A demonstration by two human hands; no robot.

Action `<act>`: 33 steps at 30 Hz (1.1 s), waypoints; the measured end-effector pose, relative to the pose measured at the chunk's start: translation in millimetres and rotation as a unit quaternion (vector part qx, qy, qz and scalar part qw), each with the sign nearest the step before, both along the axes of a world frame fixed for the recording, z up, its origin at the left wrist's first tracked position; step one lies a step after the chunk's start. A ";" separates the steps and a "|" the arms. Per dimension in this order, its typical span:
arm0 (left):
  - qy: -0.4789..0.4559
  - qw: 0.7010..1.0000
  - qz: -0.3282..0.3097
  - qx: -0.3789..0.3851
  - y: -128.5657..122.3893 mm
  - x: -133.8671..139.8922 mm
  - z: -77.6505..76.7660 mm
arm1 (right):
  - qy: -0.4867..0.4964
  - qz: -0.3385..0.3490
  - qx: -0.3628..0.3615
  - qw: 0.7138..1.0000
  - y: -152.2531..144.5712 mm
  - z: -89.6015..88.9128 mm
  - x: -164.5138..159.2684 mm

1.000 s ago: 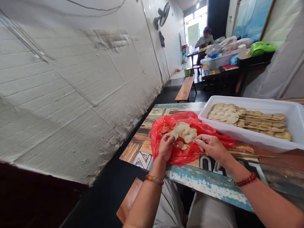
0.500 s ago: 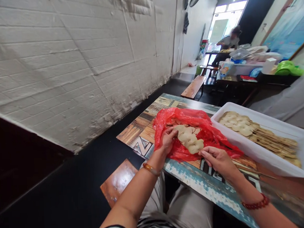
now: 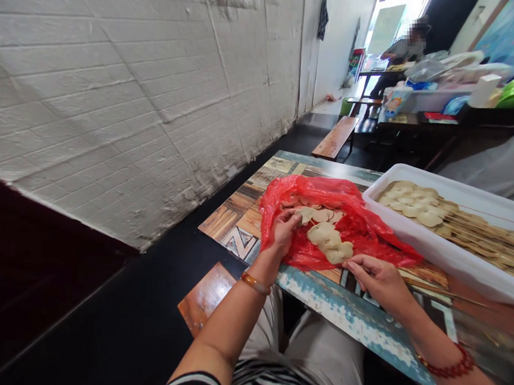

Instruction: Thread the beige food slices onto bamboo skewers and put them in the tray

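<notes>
Here, seen from a head camera, looking down at a painted wooden table (image 3: 241, 218) beside a white brick wall (image 3: 131, 107). Spread open on the table, a red plastic bag (image 3: 359, 228) holding pale round slices (image 3: 326, 235). At the bag's near left edge, the left hand (image 3: 283, 232), fingers curled and touching a slice among the pile; whether pinched on it, cannot tell. At the bag's near right edge, the right hand (image 3: 380, 278), fingers closed around a thin wooden skewer (image 3: 446, 292) carrying a few slices at its tip, the stick running rightward along the table. Just beyond the bag, to the right, a white tray (image 3: 448, 256) filled with finished skewers (image 3: 464, 224) of the same slices. On the left wrist an amber bangle (image 3: 255, 283), on the right a red bead bracelet (image 3: 451, 368). Far off at another table, a seated person (image 3: 403, 44). Near the table, a wooden bench (image 3: 335, 138).
</notes>
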State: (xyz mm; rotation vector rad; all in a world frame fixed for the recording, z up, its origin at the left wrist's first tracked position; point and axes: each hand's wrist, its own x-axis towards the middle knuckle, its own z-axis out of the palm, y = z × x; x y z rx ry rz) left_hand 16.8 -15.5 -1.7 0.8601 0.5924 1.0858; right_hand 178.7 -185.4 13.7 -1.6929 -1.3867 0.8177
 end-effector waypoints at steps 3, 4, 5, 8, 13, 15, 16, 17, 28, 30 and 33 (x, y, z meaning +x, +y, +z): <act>0.002 1.000 0.008 0.004 0.5 0.0 1.8 | -0.014 0.011 0.001 1.000 0.3 2.2 -1.3; 0.000 1.000 0.012 0.005 0.6 -0.2 2.1 | -0.019 0.013 0.003 1.000 0.4 2.7 -2.0; -0.002 1.000 0.015 0.007 0.8 -0.4 2.3 | -0.023 0.015 0.006 1.000 0.5 3.1 -2.6; -0.001 1.000 0.017 0.011 1.2 -1.2 2.6 | -0.030 0.015 0.009 0.999 0.5 3.3 -3.6; 0.010 0.999 0.030 0.016 1.7 -1.4 2.7 | -0.036 0.017 0.001 0.999 0.7 3.0 -3.6; 0.010 0.999 0.035 0.017 2.0 -1.2 2.4 | -0.037 0.014 0.002 0.999 0.7 3.4 -3.5; 0.010 0.999 0.037 0.016 2.2 -1.1 2.2 | -0.038 0.013 0.003 0.999 0.8 3.7 -3.6; 0.010 0.999 0.039 0.016 2.3 -1.0 2.0 | -0.039 0.011 0.003 0.999 0.8 4.0 -3.7; 0.083 0.994 0.038 0.065 -3.2 -1.2 7.6 | -0.065 0.005 0.007 0.998 1.3 2.8 -2.8; 0.098 0.992 0.036 0.077 -5.1 -0.4 9.5 | -0.069 0.008 0.010 0.998 1.4 1.0 -1.8; 0.095 0.992 0.026 0.076 -6.8 0.6 10.6 | -0.069 0.008 0.013 0.998 1.7 -0.6 -1.4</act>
